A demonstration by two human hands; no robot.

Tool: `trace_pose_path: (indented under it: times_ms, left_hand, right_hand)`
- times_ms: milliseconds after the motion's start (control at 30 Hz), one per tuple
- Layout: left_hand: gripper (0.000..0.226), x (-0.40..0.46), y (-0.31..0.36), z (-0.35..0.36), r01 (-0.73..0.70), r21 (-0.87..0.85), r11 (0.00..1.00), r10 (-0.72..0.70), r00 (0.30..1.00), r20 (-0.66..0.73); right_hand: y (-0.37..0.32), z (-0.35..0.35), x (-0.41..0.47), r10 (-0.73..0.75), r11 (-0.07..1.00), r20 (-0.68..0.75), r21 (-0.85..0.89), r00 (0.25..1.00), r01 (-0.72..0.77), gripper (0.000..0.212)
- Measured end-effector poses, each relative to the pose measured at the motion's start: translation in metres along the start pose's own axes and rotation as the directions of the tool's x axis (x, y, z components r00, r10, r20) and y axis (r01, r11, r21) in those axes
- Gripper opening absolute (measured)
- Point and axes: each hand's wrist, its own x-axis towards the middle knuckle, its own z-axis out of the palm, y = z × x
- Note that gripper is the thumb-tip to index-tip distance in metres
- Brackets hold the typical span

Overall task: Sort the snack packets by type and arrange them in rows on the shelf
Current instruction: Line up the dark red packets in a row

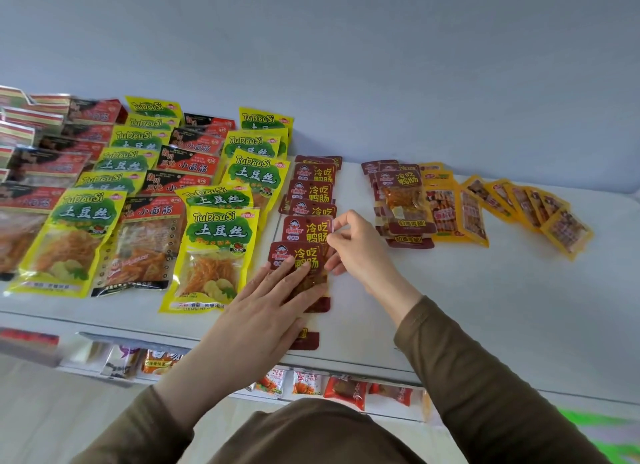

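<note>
Packet: dark-red snack packet (304, 261) lies flat on white shelf (485, 308), long axis 12-to-6, header toward 12.
Left hand (263, 311): fingers straight, pressing packet.
Right hand (360, 249): fingers pinching the packet's 3 o'clock edge.
Row: maroon packets (311, 193) overlap toward 12.

On the shelf (485, 308), the potato-shred packets (218, 252) and gluten packets (145, 245) lie in rows toward the left end, running from the front edge to the back. Just right of them runs the row of duck-intestine packets (313, 186). Further right lies a small pile (401, 204), then a fan of sachets (526, 207) near the back edge. Below the front edge, more snacks (346, 389) lie on a lower shelf.
</note>
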Motion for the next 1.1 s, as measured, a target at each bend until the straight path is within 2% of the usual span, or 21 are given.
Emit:
trace_pose_path:
  times_ms: [200, 433, 500, 600, 700, 767, 1000, 1100]
  left_hand:
    - [0.054, 0.006, 0.004, -0.001, -0.010, -0.002, 1.000, 0.010, 1.000, 0.022]
    - [0.059, 0.009, 0.005, -0.003, -0.042, -0.014, 0.999, 0.043, 0.998, 0.050]
    - [0.059, 0.009, 0.005, -0.005, -0.024, -0.046, 0.999, 0.024, 1.000, -0.009]
    - [0.054, 0.017, 0.014, -0.005, 0.050, -0.122, 0.991, -0.063, 0.992, -0.110]
    - [0.056, 0.034, 0.026, 0.002, 0.140, -0.043, 0.989, -0.143, 0.986, -0.082]
    - [0.059, 0.040, 0.028, 0.008, 0.191, 0.020, 0.981, -0.190, 0.981, -0.047]
    - [0.059, 0.036, 0.018, 0.012, 0.249, 0.059, 0.967, -0.248, 0.969, -0.023]
    - [0.062, 0.036, 0.016, 0.010, 0.238, 0.056, 0.970, -0.237, 0.971, -0.028]
  right_hand:
    - [0.003, 0.000, 0.002, 0.005, 1.000, -0.028, 0.021, 1.000, -0.004, 0.015]
    - [0.007, -0.003, -0.001, -0.089, 0.989, -0.086, -0.122, 0.992, 0.079, 0.016]
    - [0.006, -0.006, 0.000, -0.155, 0.983, -0.144, -0.123, 0.977, 0.138, 0.024]
    - [0.002, -0.006, 0.002, -0.176, 0.983, -0.205, 0.021, 0.963, 0.184, 0.038]
    - [-0.008, 0.008, 0.002, -0.054, 0.958, -0.100, 0.277, 0.993, 0.080, 0.051]
    - [-0.011, 0.019, 0.001, -0.031, 0.925, -0.056, 0.377, 0.998, 0.050, 0.054]
    - [-0.010, 0.034, 0.006, -0.062, 0.937, -0.037, 0.341, 0.997, 0.071, 0.057]
    - [-0.015, 0.023, 0.023, -0.037, 0.929, -0.113, 0.362, 0.993, 0.075, 0.053]
